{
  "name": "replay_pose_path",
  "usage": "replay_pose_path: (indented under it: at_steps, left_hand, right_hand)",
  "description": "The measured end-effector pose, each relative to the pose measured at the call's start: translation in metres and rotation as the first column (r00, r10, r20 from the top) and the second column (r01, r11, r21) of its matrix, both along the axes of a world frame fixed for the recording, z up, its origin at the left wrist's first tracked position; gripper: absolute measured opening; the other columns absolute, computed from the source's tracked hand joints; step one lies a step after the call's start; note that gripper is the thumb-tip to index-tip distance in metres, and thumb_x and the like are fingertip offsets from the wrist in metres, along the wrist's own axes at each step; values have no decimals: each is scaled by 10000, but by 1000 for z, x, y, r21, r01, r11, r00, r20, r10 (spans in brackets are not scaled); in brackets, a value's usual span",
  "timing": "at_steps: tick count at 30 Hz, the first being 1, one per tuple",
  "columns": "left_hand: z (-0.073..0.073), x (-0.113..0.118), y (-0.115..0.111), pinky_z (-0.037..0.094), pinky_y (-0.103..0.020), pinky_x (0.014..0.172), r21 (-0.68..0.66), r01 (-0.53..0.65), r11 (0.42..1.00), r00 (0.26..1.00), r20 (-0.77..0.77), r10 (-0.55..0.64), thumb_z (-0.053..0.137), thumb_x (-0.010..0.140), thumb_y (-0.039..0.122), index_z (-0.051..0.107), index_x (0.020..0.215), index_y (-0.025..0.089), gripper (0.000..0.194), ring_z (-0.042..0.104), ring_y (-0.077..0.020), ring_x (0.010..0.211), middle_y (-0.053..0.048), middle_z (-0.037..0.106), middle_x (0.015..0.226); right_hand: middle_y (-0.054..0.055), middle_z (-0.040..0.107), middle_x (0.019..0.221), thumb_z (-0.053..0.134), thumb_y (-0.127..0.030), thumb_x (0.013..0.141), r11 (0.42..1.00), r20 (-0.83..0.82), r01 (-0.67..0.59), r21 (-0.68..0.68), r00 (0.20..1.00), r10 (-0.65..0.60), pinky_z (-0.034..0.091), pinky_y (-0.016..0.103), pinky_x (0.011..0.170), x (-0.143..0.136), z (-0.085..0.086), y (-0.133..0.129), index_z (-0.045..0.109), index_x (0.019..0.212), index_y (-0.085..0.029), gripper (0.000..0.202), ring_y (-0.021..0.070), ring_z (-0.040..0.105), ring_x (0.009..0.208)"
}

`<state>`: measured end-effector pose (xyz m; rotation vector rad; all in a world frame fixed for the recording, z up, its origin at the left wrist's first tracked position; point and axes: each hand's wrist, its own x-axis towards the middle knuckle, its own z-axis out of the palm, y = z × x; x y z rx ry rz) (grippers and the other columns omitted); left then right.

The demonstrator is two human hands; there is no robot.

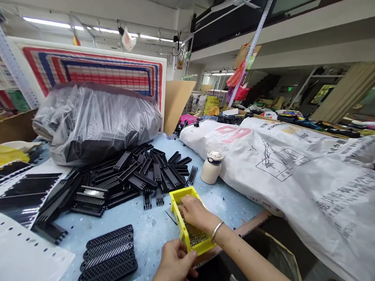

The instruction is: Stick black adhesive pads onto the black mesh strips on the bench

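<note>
My right hand reaches into a yellow plastic box that stands at the table's near edge. Its fingers point down, bent together, among many tiny metal parts; whether a piece is pinched between the fingertips is hidden. Close to the box's near corner is my left hand, with fingers curled in and thumb against them. What it holds, if anything, does not show. To the left, several black strips with a mesh pattern lie side by side in a row.
A heap of loose black plastic strips covers the table's middle. Behind it sits a filled grey plastic bag. A cream bottle stands beside large white sacks on the right. White sheets lie at left.
</note>
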<state>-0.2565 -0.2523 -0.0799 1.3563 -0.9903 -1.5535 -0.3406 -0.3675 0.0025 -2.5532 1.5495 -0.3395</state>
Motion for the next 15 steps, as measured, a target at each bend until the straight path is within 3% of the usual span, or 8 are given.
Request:
replay_pose_path:
  at_steps: [2, 5, 7, 9, 15]
  left_hand:
    - [8, -2, -8, 411, -260, 439, -18, 25, 1000, 976, 215, -21, 643, 789, 405, 459, 785, 195, 279, 601, -189, 537, 24, 529, 613]
    - [11, -1, -16, 426, -303, 632, -242, 12, 970, 896, 434, 97, 676, 731, 291, 460, 632, 204, 253, 550, -194, 669, 8, 505, 629]
    - [7, 0, -18, 400, -317, 715, -344, -48, 938, 895, 401, 193, 712, 681, 273, 455, 569, 210, 287, 509, -206, 731, -5, 495, 663]
    - [0, 0, -20, 386, -325, 735, -346, -111, 931, 916, 327, 231, 728, 670, 282, 473, 572, 213, 282, 486, -215, 746, -17, 501, 702]
    - [-7, -2, -19, 390, -293, 796, -308, -121, 944, 931, 294, 215, 716, 713, 281, 596, 723, 186, 154, 494, -222, 854, -35, 577, 844]
  right_hand:
    - [128, 682, 936, 541, -184, 887, 999, -15, 43, 0, 999, -43, 424, 289, 777, 9, -10, -6, 678, 844, -121, 157, 229, 614, 878]
    - [142, 671, 947, 497, -214, 936, 995, -20, 100, 18, 995, -100, 414, 285, 745, 17, -17, -16, 664, 847, -105, 219, 220, 609, 858]
    - [115, 677, 894, 497, -229, 945, 993, -18, 109, 44, 994, -108, 402, 270, 699, 18, -18, -17, 656, 819, -115, 233, 200, 605, 804]
    - [94, 680, 842, 493, -229, 948, 992, -18, 99, 73, 995, -98, 390, 263, 672, 15, -18, -13, 649, 788, -124, 247, 188, 600, 767]
    - [68, 674, 813, 486, -162, 905, 987, -11, 47, 152, 999, -46, 394, 262, 654, 3, -22, -1, 637, 721, -141, 239, 186, 595, 765]
